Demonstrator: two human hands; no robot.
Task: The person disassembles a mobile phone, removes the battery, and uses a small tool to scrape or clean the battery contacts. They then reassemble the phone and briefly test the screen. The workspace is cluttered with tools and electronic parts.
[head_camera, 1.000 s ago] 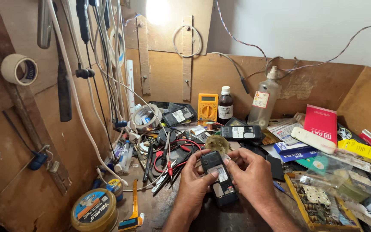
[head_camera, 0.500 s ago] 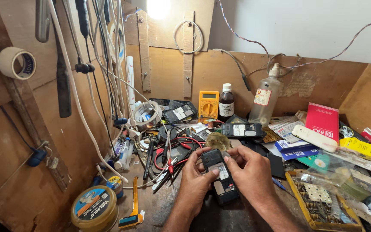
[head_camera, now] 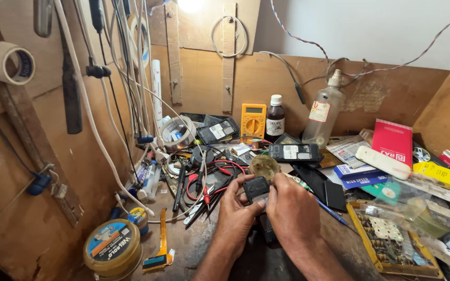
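right hand (head_camera: 294, 209) now covering more of small black device (head_camera: 256, 188)

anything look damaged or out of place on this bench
No clear damage. The bench is cluttered, and a phone lies back-up, cover off, behind both hands, which hold a small black device.

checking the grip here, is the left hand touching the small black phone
Touching. The head view shows the left hand with its thumb and fingertips wrapped on the small black phone, with no gap; the right hand grips its other side.
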